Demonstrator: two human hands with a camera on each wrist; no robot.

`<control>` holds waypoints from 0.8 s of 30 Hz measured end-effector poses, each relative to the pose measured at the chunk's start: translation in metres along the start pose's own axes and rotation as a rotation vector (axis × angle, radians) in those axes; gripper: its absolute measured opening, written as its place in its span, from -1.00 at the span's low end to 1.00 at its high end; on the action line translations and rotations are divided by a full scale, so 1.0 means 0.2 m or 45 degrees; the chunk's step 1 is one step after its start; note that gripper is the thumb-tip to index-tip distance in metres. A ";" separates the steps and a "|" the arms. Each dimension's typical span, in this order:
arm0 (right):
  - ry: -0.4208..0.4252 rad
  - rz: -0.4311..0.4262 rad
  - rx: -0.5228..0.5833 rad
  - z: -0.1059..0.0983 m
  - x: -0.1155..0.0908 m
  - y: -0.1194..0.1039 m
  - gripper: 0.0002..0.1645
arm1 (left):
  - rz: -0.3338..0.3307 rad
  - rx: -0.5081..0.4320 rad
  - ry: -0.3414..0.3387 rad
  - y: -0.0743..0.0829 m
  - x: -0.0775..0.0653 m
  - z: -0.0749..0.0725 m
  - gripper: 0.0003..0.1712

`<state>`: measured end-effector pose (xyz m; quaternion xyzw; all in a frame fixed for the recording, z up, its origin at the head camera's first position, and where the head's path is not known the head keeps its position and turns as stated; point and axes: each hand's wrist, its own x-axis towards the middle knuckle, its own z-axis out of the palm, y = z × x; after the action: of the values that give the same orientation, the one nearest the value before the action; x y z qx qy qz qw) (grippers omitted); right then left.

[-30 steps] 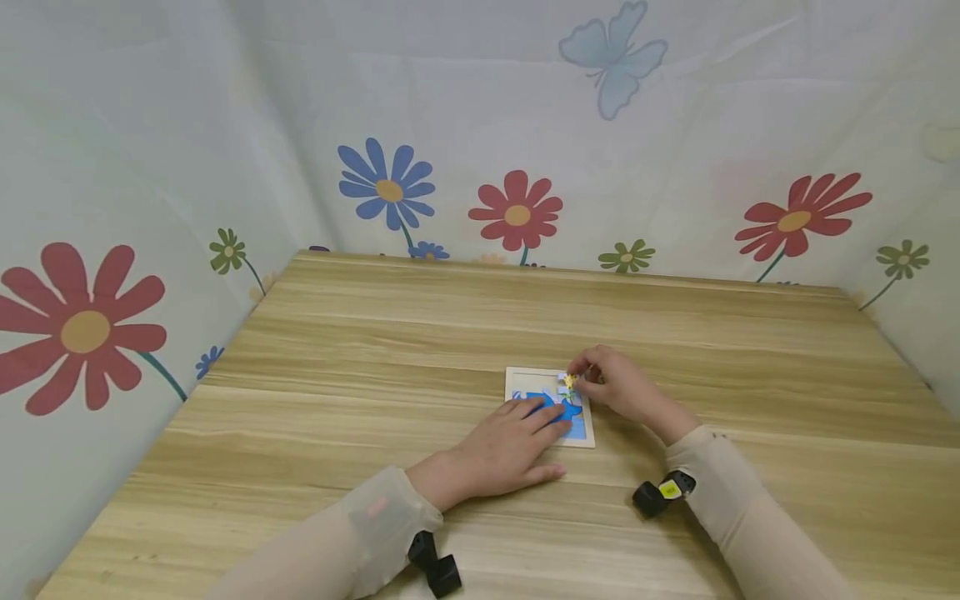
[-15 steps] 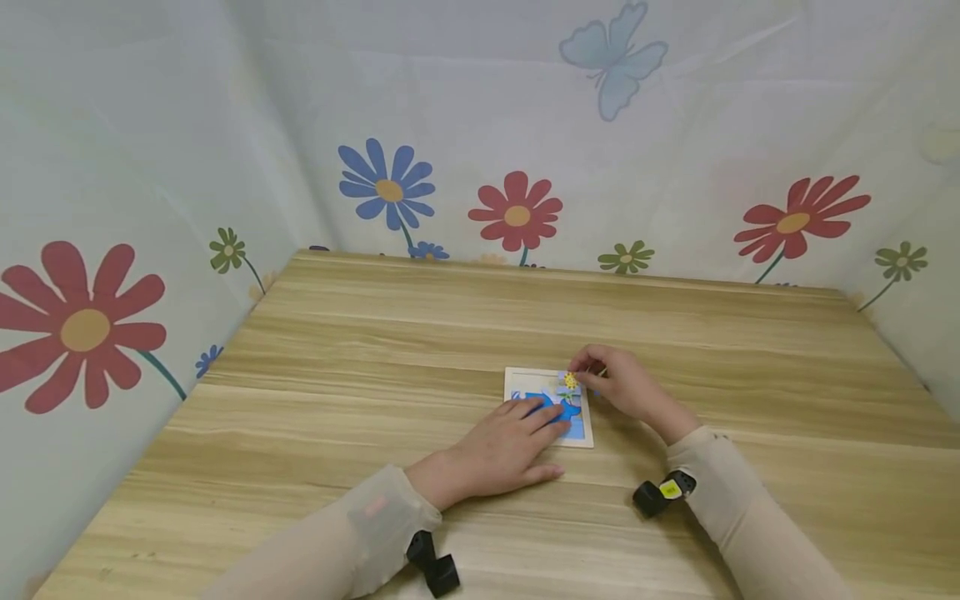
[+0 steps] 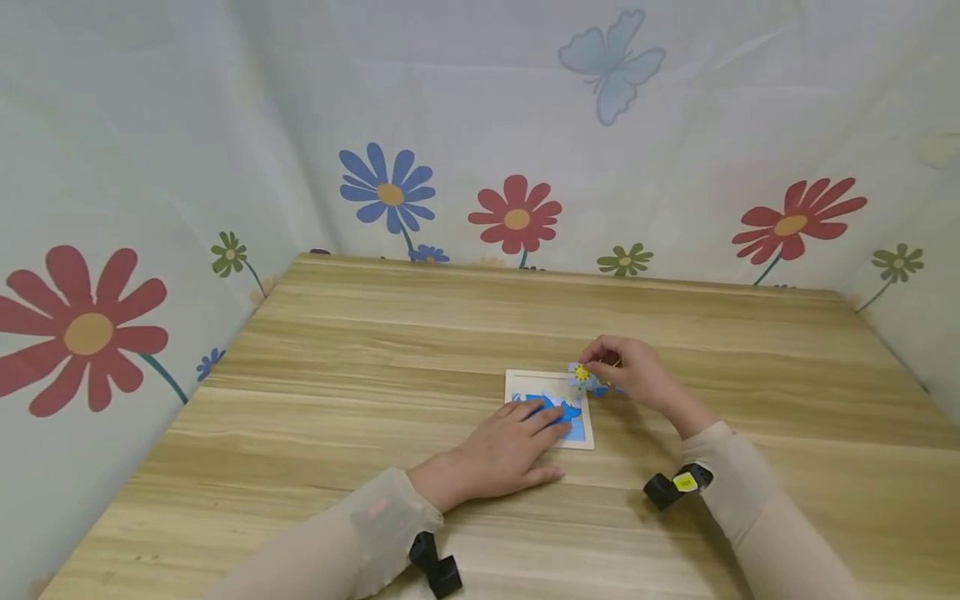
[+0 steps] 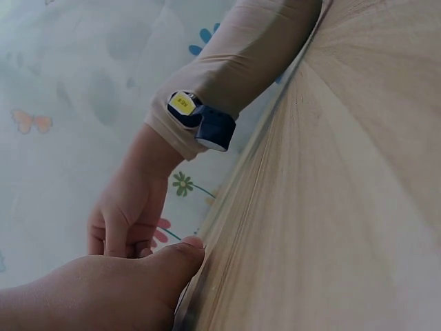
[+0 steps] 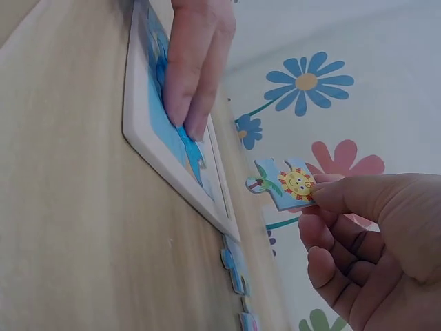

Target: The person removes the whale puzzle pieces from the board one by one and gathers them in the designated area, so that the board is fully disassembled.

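Observation:
My left hand rests flat on a wooden-framed jigsaw puzzle, its fingers extended over blue pieces that show a whale-like picture. In the right wrist view two of those fingers press on the pieces inside the pale frame. Just off the frame's upper right corner, my right hand pinches a jigsaw piece between thumb and index finger. This piece bears a smiling sun and a palm tree, and it is raised above the table. The upper part of the frame shows its bare backing.
Loose blue jigsaw pieces lie on the table right beside the frame, partly under my right hand in the head view. The wood-grain table reaches back to a white flowered curtain.
The sun piece has come out of the frame's upper right corner, moving up and to the right in my right hand's pinch. My left hand has stayed in place.

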<state>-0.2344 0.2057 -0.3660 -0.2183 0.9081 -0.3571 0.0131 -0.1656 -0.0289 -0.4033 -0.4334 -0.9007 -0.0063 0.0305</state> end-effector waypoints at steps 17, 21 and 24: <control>-0.039 0.150 0.007 -0.16 -0.02 0.01 -0.84 | 0.019 0.005 0.020 -0.01 0.00 0.01 -0.28; -0.037 0.178 0.003 -0.19 -0.03 0.02 -0.82 | 0.017 0.003 0.012 -0.01 0.00 0.01 -0.28; -0.032 0.194 -0.005 -0.20 -0.03 0.03 -0.82 | 0.009 0.008 -0.001 -0.01 0.00 0.01 -0.28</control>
<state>-0.2378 0.2376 -0.3406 -0.1530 0.9225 -0.3506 0.0512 -0.1670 -0.0304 -0.4050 -0.4365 -0.8992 -0.0033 0.0313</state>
